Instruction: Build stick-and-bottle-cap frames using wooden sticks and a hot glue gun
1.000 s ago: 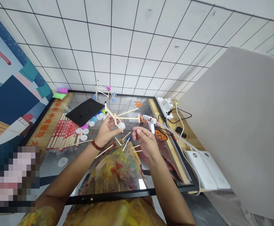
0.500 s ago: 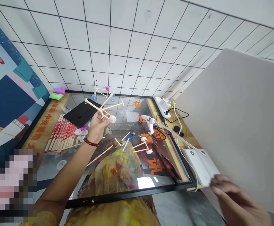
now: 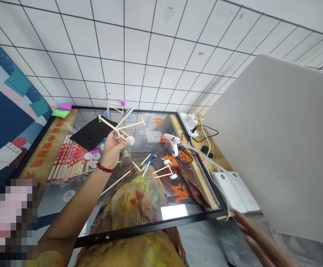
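Note:
My left hand (image 3: pixel 112 147), with a red bead bracelet on the wrist, holds a small frame of glued wooden sticks (image 3: pixel 122 125) with a white disc on it, raised above the glass table top (image 3: pixel 139 207). My right hand (image 3: pixel 257 237) is blurred at the lower right, off the table's edge, fingers stretched out flat and holding nothing, just below a white box (image 3: pixel 237 191). Loose sticks (image 3: pixel 161 172) and blue-handled scissors (image 3: pixel 149 162) lie on the glass under where the hands were.
A white glue gun (image 3: pixel 173 142) with its cable stands right of centre. Packs of chopsticks (image 3: pixel 71 159), a black sheet (image 3: pixel 92 132), coloured caps, a finished stick model (image 3: pixel 117 106), red pliers (image 3: pixel 196 191), a power strip (image 3: pixel 190 120) and a large white board (image 3: pixel 283 148) surround the spot.
My left hand lifted the stick frame up and to the left. My right hand left the loose sticks and swung down to the lower right, beyond the table edge.

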Tool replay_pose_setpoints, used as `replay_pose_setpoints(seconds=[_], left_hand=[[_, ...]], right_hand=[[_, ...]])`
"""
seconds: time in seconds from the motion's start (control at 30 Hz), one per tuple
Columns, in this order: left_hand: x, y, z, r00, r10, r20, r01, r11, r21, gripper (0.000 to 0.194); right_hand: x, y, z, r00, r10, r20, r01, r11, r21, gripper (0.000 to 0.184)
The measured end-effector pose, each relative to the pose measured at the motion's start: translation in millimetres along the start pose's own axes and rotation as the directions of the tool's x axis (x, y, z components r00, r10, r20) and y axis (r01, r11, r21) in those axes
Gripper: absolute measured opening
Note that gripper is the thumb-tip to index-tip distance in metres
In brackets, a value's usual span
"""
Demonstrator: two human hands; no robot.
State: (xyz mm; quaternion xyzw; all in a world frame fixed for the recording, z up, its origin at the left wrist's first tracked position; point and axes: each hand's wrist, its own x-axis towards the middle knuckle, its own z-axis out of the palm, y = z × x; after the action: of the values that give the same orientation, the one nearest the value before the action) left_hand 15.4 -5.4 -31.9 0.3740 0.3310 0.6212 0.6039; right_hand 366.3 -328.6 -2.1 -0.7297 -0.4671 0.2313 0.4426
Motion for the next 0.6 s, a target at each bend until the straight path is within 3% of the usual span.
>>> replay_pose_setpoints(seconds=[0.03, 0.13, 0.2, 0.3, 0.43, 0.6], left_hand=[[-0.6, 0.3, 1.0, 1.0, -0.005, 0.0, 0.005, 1.0, 0.003, 0.052], [-3.6, 1.9, 4.1, 1.0, -0.01, 0.001, 0.01, 1.0, 0.012, 0.051], [-6.5, 2.9, 6.0, 1.0, -0.016, 0.014, 0.015, 1.0, 0.02, 0.052], [-10.1, 2.0, 7.3, 0.999, -0.029, 0.029, 0.028, 0.998, 0.058, 0.054], [-9.6, -4.5, 3.4, 0.998, -0.042, 0.05, 0.033, 0.985, 0.17, 0.057], [-3.8, -17.4, -6.5, 0.993, -0.062, 0.096, 0.031, 0.954, 0.297, 0.059]], right_hand=[[11.6, -7.4, 21.7, 0.984, 0.084, 0.16, -0.106, 0.985, 0.136, 0.043], [52.8, -36.9, 93.4, 0.894, 0.028, 0.448, -0.287, 0.804, 0.521, 0.045], [77.4, -57.2, 134.0, 0.82, -0.05, 0.57, -0.381, 0.696, 0.609, 0.045], [102.7, -77.5, 174.7, 0.754, -0.112, 0.648, -0.446, 0.637, 0.629, 0.041], [126.2, -77.2, 212.5, 0.804, -0.086, 0.589, -0.406, 0.644, 0.648, 0.027], [143.1, -55.6, 254.0, 0.911, -0.021, 0.412, -0.286, 0.688, 0.667, 0.032]])
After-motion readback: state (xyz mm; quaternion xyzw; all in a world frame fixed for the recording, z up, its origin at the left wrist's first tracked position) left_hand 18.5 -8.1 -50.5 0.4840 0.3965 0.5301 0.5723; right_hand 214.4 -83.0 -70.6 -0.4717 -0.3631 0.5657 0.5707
